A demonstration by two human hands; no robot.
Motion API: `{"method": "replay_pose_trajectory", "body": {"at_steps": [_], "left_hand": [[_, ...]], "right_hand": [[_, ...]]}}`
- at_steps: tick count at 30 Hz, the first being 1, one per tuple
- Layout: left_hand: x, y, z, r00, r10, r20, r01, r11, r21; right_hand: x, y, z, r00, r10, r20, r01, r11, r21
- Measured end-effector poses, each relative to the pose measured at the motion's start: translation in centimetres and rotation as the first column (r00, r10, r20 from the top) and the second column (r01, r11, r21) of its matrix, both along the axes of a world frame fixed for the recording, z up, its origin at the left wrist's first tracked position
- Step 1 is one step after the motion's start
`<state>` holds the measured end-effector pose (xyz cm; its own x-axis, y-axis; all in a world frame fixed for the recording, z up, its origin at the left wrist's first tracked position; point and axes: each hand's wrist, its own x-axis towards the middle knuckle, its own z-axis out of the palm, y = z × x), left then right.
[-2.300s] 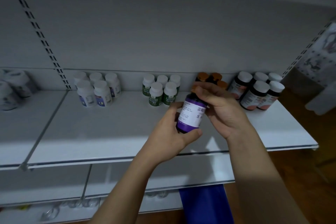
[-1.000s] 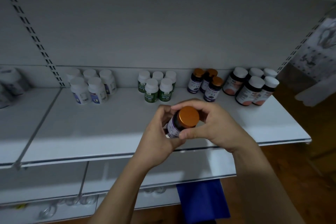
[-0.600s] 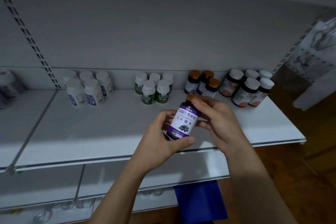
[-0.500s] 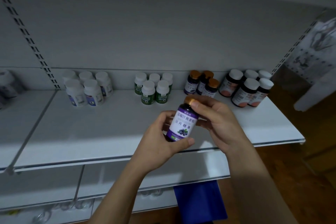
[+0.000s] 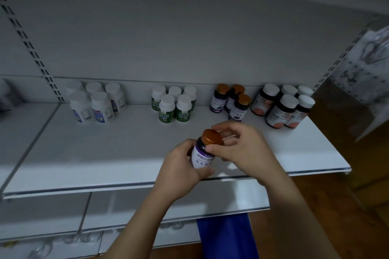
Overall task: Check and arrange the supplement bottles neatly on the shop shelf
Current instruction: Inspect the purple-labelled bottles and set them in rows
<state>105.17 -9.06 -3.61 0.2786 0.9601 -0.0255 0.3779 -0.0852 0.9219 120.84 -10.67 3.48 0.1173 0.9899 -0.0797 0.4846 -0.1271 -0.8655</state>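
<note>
Blue fabric (image 5: 227, 235) — nearest item, at the bottom edge, in front of the lower shelf (image 5: 63, 214).

Left hand (image 5: 179, 168) — grip closed round the body of the held bottle (image 5: 203, 156), with the fingers wrapped behind it and the thumb near its base.

Right hand (image 5: 244, 149) — grip closed on the top of the same bottle. The thumb presses just under the orange cap (image 5: 211, 137) and the fingers curl behind it.

Held bottle: dark, with a purple-and-white label facing the camera. It is slightly tilted and held over the front part of the main shelf (image 5: 94, 153).

Along the back of the main shelf, left to right, stand four clusters, each with a gap from the next:
- five white bottles (image 5: 92, 105) with blue labels
- five green-label bottles (image 5: 174, 104) with white caps
- three purple-label bottles (image 5: 231, 101) with orange caps, matching the held one
- five dark bottles (image 5: 282, 107) with white caps and salmon labels, nearest the shelf's right end

Slotted upright (image 5: 31, 48): farthest item, on the back panel at left.
</note>
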Motion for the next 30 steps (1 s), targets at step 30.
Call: {"method": "replay_pose_trajectory", "body": {"at_steps": [30], "left_hand": [[8.0,8.3,3.3,0.679,0.085,-0.729,0.054,0.985,0.165]], "right_hand": [[10.5,15.7,-5.2,0.628,-0.099,0.772,-0.171,0.950,0.261]]}}
